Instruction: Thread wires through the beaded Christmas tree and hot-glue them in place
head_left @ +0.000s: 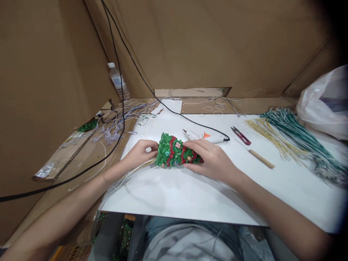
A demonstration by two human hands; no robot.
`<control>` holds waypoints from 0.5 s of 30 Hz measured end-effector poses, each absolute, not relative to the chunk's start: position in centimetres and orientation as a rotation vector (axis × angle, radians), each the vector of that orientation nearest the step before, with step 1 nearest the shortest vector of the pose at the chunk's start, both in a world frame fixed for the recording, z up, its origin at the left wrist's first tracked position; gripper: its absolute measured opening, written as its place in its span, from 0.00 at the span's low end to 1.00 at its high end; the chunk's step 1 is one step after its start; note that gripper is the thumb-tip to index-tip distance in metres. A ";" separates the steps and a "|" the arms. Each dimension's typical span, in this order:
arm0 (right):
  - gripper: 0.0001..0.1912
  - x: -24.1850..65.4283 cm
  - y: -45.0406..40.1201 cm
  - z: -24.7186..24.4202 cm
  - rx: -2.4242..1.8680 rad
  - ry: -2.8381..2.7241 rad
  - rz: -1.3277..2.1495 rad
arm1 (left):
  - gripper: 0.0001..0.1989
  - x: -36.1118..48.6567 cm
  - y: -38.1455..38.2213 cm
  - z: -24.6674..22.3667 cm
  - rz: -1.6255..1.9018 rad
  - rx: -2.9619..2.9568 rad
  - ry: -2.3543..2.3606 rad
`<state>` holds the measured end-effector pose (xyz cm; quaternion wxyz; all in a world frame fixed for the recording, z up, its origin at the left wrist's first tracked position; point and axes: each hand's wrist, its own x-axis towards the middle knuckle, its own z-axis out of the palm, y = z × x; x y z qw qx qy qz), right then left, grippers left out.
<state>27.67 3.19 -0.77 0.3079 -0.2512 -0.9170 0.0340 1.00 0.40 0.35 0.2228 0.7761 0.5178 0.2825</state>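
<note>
A small green Christmas tree ornament [164, 151] with red garland and tiny decorations lies sideways above the white board, its wide base to the left. My left hand [143, 152] is closed at the base, its fingertips partly hidden behind the tree's edge. Thin yellow and white wires [136, 168] run out from the base beneath that hand. Around the narrow top, my right hand [210, 156] grips the tree between thumb and fingers. Just behind the right hand lies a white corded tool [217, 139] with a pointed tip and an orange part.
Right on the white board [168, 195] are red thread snips [241, 136], a wooden-handled awl [261, 158], yellow wires [268, 136] and green wires [296, 134]. A plastic bag [323, 105] stands behind. Clear-tipped light wires [111, 134] and a bottle [119, 81] are left. A black cord [122, 105] crosses.
</note>
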 end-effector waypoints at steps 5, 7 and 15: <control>0.25 27.7 3.1 -0.6 -0.713 -2.406 0.281 | 0.12 0.8 0.5 0.0 0.772 1.962 1.409; 0.25 27.7 3.1 -0.5 -0.747 -2.411 0.330 | 0.13 0.7 0.6 -0.2 0.762 1.912 1.396; 0.26 27.8 3.0 -0.1 -0.831 -2.464 0.340 | 0.15 0.8 0.8 -0.5 0.766 1.825 1.350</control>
